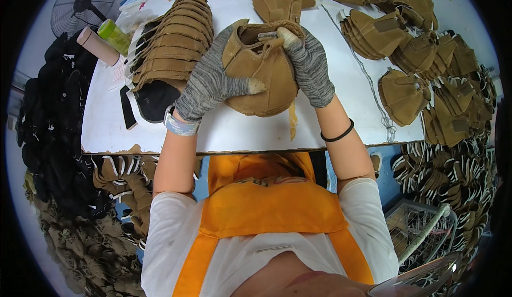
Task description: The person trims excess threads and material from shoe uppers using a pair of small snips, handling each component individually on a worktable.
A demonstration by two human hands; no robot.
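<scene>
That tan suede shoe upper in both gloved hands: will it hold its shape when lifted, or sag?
The tan suede upper probably sags: its strap dangles limp below it, and both the left hand and right hand support it. The napped surface and knit gloves likely resist slipping. It looks light for its size.

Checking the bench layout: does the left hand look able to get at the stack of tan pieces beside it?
Probably yes: the stack lies just beside the left hand with bare table between, though that hand grips a tan shoe upper.
</scene>
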